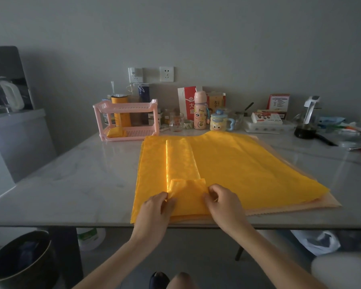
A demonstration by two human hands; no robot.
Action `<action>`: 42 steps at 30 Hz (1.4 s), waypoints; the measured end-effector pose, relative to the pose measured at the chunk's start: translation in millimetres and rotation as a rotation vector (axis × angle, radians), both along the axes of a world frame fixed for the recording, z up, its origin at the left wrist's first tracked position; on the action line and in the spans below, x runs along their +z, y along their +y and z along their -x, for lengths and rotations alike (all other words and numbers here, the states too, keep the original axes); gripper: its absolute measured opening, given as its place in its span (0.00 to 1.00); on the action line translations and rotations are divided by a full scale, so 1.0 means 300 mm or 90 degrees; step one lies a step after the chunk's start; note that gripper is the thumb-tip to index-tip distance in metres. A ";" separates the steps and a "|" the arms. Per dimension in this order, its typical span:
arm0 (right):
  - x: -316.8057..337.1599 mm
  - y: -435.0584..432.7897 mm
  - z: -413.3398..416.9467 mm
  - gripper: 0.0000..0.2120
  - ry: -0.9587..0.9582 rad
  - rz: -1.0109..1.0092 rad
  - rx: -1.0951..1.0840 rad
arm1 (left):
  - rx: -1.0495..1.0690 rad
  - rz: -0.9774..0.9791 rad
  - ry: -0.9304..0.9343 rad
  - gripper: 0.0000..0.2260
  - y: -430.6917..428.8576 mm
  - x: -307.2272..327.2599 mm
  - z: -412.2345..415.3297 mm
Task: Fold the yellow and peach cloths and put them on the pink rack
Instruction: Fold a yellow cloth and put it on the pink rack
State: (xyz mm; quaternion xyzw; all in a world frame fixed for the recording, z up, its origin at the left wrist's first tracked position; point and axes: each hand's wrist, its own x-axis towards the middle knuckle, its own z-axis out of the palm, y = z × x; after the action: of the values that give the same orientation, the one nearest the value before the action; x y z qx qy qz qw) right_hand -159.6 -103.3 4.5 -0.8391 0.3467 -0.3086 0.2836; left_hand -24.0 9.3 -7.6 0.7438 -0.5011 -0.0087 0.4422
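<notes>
Head camera shows your left hand (pixel 154 207) and your right hand (pixel 223 203) close together at the near edge of the table (pixel 71 184). Each hand pinches one side of the yellow strip (pixel 181 161) — the left hand on its left edge, the right hand on its right edge, with the fingers curled. The near end of the strip is turned back over itself, and that is the bit you hold. The rest of the strip runs away from you, long and thin, with a shiny crease down its left side.

The strip lies on top of the big yellow cloth (pixel 248 170), which is spread flat and reaches the table's near edge. Under it sits the peach cloth (pixel 300 205) — you see it only as a pale border along the right and near sides.

Past the cloths, at the back left of the table, stands the pink rack (pixel 126 106), upright with two shelves. A small folded yellow bundle (pixel 115 132) lies on the left of its bottom shelf. A yellow tin (pixel 120 110) stands behind the rack. To the right of the rack, near the wall, are a pink bottle (pixel 200 113) and a yellow mug (pixel 218 123) with a face on it. A dark bin (pixel 19 259) sits on the floor at the lower left.
</notes>
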 end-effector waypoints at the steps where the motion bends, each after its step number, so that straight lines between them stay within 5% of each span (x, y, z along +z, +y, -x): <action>1: -0.008 0.001 -0.015 0.10 0.021 0.024 -0.038 | 0.036 -0.013 -0.007 0.08 -0.011 0.008 0.011; 4: -0.011 0.023 -0.045 0.06 0.073 0.093 -0.116 | 0.149 -0.079 -0.106 0.12 -0.034 0.026 0.040; 6: -0.020 0.034 -0.055 0.13 0.096 0.141 -0.140 | 0.182 -0.099 -0.182 0.17 -0.037 0.023 0.039; 11: -0.011 0.047 -0.061 0.16 0.104 0.242 -0.191 | 0.051 -0.023 -0.412 0.18 -0.044 -0.017 -0.008; 16: -0.041 0.082 -0.051 0.13 0.081 0.401 0.079 | 0.011 -0.077 -0.405 0.18 -0.030 -0.034 -0.035; 19: -0.095 0.090 -0.037 0.25 0.220 0.424 0.137 | 0.019 -0.060 -0.412 0.07 -0.026 -0.044 -0.041; 22: -0.107 0.062 -0.002 0.34 0.352 0.404 0.101 | 0.041 -0.107 -0.370 0.14 -0.020 -0.033 -0.031; 28: -0.063 0.031 0.034 0.52 0.361 0.277 0.133 | 0.006 -0.147 -0.283 0.32 -0.018 -0.057 -0.042; 32: 0.007 0.015 0.023 0.35 0.356 0.242 0.150 | -0.022 -0.182 -0.274 0.40 -0.012 -0.047 -0.049; 35: 0.033 -0.001 0.009 0.22 0.341 0.238 0.154 | -0.021 -0.220 -0.284 0.37 -0.014 -0.007 -0.051; 42: 0.037 -0.018 0.005 0.20 0.256 0.244 0.150 | -0.055 -0.330 -0.296 0.47 -0.002 0.066 -0.060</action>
State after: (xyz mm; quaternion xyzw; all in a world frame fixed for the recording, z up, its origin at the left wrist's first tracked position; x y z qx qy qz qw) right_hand -161.2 -108.7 15.7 -0.9561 0.2314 -0.1612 0.0795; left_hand -6.0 8.7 12.2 0.7916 -0.6005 0.0150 0.1120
